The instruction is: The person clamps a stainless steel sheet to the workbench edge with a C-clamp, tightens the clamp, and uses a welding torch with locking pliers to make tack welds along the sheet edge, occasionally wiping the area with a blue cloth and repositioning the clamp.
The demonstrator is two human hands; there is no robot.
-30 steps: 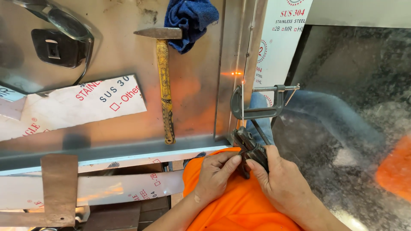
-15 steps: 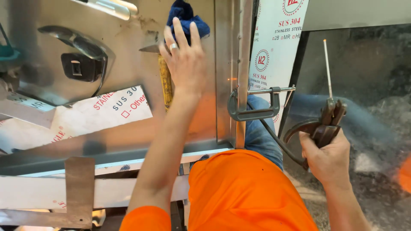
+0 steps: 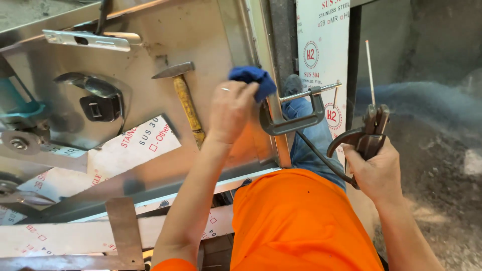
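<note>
Left hand (image 3: 232,111) pinches the blue rag (image 3: 253,79) at frame centre-top, against the steel sheet's (image 3: 150,50) edge by the clamp (image 3: 293,113). Right hand (image 3: 374,170) is clenched on the electrode holder (image 3: 369,135) at right, rod up, clear of the sheet — wiping under way, no weld begun; hammer (image 3: 183,98) lies untouched.

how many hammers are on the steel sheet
1. The hammer lies on the steel sheet, just left of the left hand holding the blue cloth. Others may be hidden.
</note>
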